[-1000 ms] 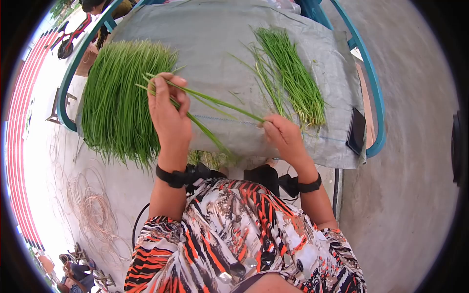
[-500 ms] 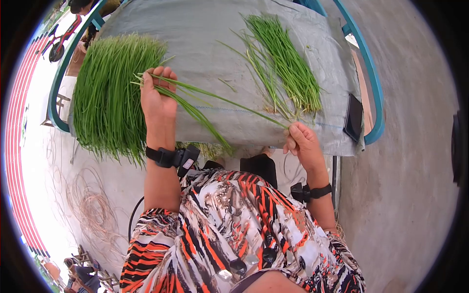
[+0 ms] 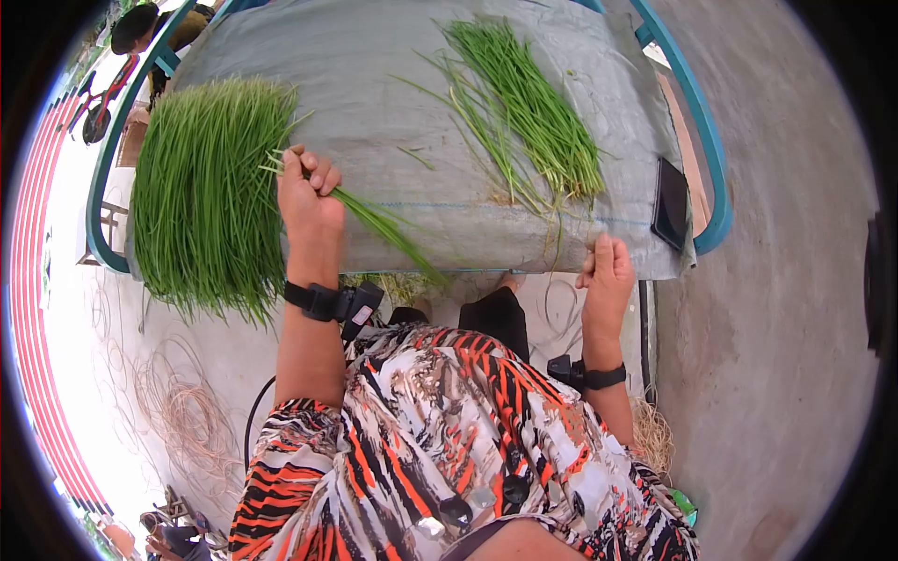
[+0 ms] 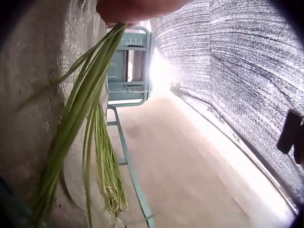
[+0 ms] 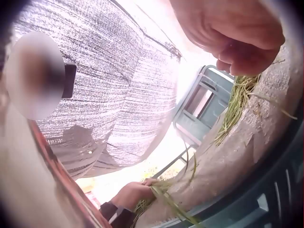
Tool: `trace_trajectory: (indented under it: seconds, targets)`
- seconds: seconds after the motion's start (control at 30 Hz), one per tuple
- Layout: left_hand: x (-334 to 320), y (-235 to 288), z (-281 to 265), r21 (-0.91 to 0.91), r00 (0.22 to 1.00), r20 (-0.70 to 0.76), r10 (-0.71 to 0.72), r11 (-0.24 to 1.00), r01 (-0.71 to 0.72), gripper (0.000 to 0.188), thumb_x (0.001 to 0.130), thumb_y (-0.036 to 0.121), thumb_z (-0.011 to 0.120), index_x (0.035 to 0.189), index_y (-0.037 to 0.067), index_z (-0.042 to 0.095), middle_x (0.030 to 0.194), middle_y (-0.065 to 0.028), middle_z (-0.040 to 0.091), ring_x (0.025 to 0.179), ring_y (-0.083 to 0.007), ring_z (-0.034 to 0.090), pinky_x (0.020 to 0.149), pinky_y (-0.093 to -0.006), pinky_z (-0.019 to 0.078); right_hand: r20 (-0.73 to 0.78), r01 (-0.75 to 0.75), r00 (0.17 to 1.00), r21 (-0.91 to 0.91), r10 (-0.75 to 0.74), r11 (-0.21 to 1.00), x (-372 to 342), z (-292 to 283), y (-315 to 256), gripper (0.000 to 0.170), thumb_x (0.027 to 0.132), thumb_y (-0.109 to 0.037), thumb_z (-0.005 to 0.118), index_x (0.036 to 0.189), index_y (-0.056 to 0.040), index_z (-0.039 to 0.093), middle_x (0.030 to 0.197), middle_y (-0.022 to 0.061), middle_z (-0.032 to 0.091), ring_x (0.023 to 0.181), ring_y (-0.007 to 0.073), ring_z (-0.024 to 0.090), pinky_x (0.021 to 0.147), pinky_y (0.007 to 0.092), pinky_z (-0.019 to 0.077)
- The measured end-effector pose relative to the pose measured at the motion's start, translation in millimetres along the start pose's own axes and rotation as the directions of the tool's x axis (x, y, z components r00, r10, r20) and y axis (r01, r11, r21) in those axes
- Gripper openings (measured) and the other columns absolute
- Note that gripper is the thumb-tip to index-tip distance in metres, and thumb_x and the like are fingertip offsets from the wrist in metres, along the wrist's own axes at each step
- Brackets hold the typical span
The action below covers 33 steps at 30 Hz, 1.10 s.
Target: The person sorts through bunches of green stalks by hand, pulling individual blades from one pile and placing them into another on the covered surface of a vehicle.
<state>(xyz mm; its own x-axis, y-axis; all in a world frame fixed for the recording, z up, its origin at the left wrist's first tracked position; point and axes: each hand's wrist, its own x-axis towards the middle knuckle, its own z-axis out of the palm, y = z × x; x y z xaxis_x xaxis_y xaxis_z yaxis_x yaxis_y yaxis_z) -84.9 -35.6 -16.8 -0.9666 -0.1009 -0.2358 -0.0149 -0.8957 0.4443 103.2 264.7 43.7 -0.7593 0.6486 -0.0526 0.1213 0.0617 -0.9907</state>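
Observation:
Between its fingers and thumb, my left hand (image 3: 311, 198) grips a small bunch of garlic chives (image 3: 379, 222), pale ends up by the fingertips and green leaves trailing down to the right. In the left wrist view these chives (image 4: 78, 114) hang below the fingers. My right hand (image 3: 610, 271) is over the near right edge of the cloth, fingers curled and thumb against the forefinger; nothing shows in it. A thick row of chives (image 3: 210, 196) lies left of my left hand. Beyond my right hand is a smaller pile of chives (image 3: 533, 107).
Grey woven sheeting (image 3: 374, 112) covers the work surface inside a teal frame (image 3: 703, 140). A black phone (image 3: 670, 204) lies at the right edge. Coiled wire (image 3: 187, 411) is on the floor at left. Another person (image 3: 136, 28) is at the far left.
My right hand has moved right, away from the left hand; the long blade stretched between them is out of its fingers. A thin strand now hangs at the cloth's near edge. The left fingers have curled further.

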Motion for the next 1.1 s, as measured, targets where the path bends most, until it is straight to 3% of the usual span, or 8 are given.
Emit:
trace_trajectory:
  seconds: [0.1,0.2,0.3,0.6,0.7,0.8,0.93,1.1]
  targets:
    - [-7.0,-3.5,9.2,0.134,0.999,-0.018,0.038,0.99,-0.035,0.019,0.101,0.023,0.041,0.096,0.005,0.046,0.068,0.0003,0.041,0.051,-0.0076,0.032,0.043,-0.0228,0.0271,0.271,-0.061,0.955,-0.215,0.12,0.975,-11.7,-2.6,-14.2,0.028,0.096,-0.026,0.055,0.077,-0.0058,0.058,0.066,0.001,0.053,0.052,0.0082,0.049,0.047,0.0222,0.0392]
    - [-11.2,-16.1,14.2,0.248,1.0,0.001,0.025,0.968,-0.025,0.02,0.1,0.024,0.045,0.098,0.005,0.047,0.065,0.0025,0.037,0.049,-0.0062,0.03,0.042,-0.0222,0.0253,0.411,0.442,0.868,-0.387,-0.278,0.809,-13.9,20.0,-6.1,0.024,0.09,-0.026,0.06,0.077,-0.006,0.06,0.077,0.0059,0.058,0.061,0.017,0.056,0.055,0.0301,0.0443]
    - [-14.9,-31.2,13.7,0.392,0.998,0.046,0.032,0.919,-0.047,0.02,0.098,0.024,0.05,0.1,0.004,0.049,0.063,0.0046,0.033,0.048,-0.0044,0.029,0.041,-0.0215,0.0235,0.357,0.422,0.902,-0.615,-0.242,0.666,-0.8,44.3,-20.2,0.017,0.086,-0.024,0.062,0.082,-0.0074,0.061,0.087,0.0082,0.06,0.071,0.0265,0.059,0.062,0.0372,0.0459]
    - [-23.4,-42.6,22.5,0.515,0.992,0.115,0.059,0.85,-0.11,0.019,0.096,0.021,0.054,0.101,0.003,0.052,0.059,0.0072,0.031,0.047,-0.0024,0.027,0.04,-0.0204,0.0219,0.322,0.395,0.917,-0.806,-0.234,0.441,54.2,76.5,1.5,0.024,0.082,-0.033,0.062,0.087,-0.0094,0.062,0.085,0.0078,0.065,0.076,0.0304,0.062,0.064,0.0423,0.0455]
    - [-22.4,-44.4,20.6,0.509,0.991,0.124,0.042,0.855,-0.1,0.019,0.096,0.021,0.055,0.101,0.003,0.052,0.059,0.0073,0.031,0.047,-0.0023,0.027,0.041,-0.0203,0.022,0.216,0.209,0.974,-0.712,-0.073,0.671,59.2,67.1,-0.5,0.024,0.083,-0.032,0.061,0.086,-0.0079,0.062,0.08,0.008,0.065,0.069,0.0259,0.063,0.062,0.0402,0.046]
    - [-21.5,-45.6,22.1,0.528,0.991,0.123,0.045,0.843,-0.104,0.019,0.095,0.021,0.057,0.101,0.004,0.052,0.06,0.0071,0.035,0.048,-0.002,0.03,0.041,-0.0199,0.0239,0.282,0.036,0.958,-0.314,0.056,0.949,56.7,52.3,-8.9,0.018,0.088,-0.02,0.061,0.094,-0.0034,0.06,0.078,0.0061,0.066,0.054,0.0117,0.055,0.054,0.0263,0.045]
    - [-20.5,-50.4,20.6,0.571,0.99,0.134,0.05,0.812,-0.118,0.019,0.092,0.019,0.06,0.099,0.004,0.053,0.064,0.0068,0.039,0.051,-0.0024,0.033,0.043,-0.0203,0.0278,0.375,-0.108,0.926,0.144,0.047,0.984,48.1,40.7,-13.8,0.016,0.089,-0.01,0.06,0.102,-0.002,0.057,0.08,0.0061,0.065,0.054,0.0069,0.051,0.052,0.0199,0.0439]
    - [-23.5,-51.7,15.3,0.752,0.953,0.225,0.201,0.586,-0.301,0.014,0.088,0.013,0.063,0.099,0.005,0.058,0.066,0.0054,0.041,0.054,-0.0049,0.034,0.047,-0.0241,0.0302,0.375,-0.089,0.926,0.105,0.044,0.99,38.8,40.2,-20.7,0.018,0.088,-0.009,0.061,0.104,-0.0021,0.056,0.08,0.0073,0.065,0.057,0.0074,0.051,0.053,0.0219,0.0453]
